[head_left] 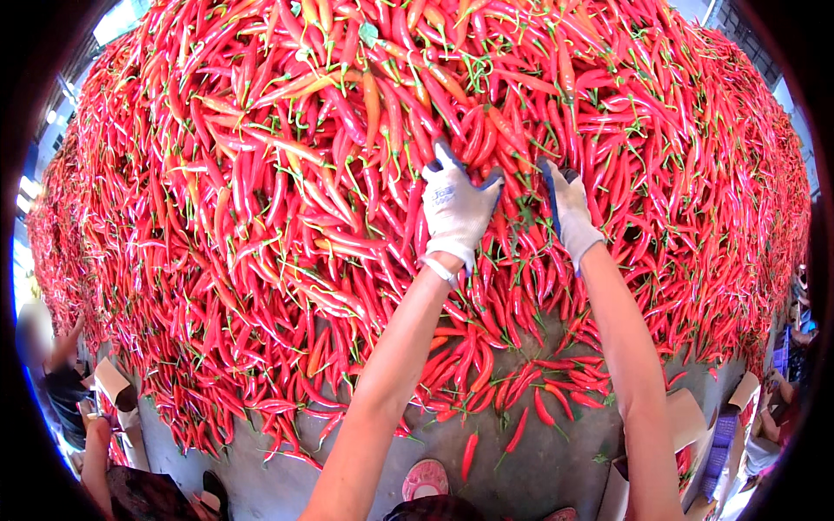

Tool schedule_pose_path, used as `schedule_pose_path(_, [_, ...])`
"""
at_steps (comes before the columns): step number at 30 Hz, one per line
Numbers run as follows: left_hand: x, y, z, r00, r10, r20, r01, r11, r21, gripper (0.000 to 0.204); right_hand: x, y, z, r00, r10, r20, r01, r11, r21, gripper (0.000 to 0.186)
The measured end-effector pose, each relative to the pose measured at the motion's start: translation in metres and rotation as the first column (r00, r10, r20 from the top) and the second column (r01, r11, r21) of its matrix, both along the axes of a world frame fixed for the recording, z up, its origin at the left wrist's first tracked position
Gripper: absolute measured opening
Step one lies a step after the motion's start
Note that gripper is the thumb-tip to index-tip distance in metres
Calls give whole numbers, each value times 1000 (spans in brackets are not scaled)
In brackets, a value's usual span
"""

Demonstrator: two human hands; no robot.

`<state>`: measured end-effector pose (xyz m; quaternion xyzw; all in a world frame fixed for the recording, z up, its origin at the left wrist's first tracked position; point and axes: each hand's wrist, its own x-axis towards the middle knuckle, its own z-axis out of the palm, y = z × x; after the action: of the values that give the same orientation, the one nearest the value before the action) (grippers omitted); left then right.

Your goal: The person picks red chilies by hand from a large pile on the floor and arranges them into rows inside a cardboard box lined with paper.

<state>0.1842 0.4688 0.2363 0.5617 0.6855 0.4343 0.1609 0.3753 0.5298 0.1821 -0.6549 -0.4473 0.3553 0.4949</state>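
A huge heap of red chili peppers [287, 200] with green stems, a few of them orange, fills most of the view. Both my hands wear white gloves with dark blue palms and fingertips. My left hand [455, 204] rests against the heap near the middle, fingers apart and thumb spread to the right. To its right, my right hand [570, 208] also touches the peppers, its dark palm side turned toward the left hand, fingers stretched out. No pepper shows clearly held in either hand. Fingertips are partly hidden among the chilies.
Loose chilies [519, 430] lie on the grey floor [391, 464] at the heap's foot, by my shoe [425, 478]. Cardboard boxes [685, 418] and a purple crate [719, 447] stand at lower right. Other people sit at both edges; another open box [113, 382] is at left.
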Motion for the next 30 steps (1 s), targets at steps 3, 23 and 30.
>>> schedule_pose_path(3, [-8,6,-17,998,22,53,-20,999,-28,95,-21,-21,20,984,80,-160,-117,965,-236,42])
schedule_pose_path(23, [-14,-2,-10,986,54,-157,-58,998,-24,69,-45,-48,29,777,208,-595,-371,914,-165,43])
schedule_pose_path(30, [-12,-5,-28,962,-91,-258,52,987,-153,92,-38,-44,37,804,231,-549,-395,896,-202,41])
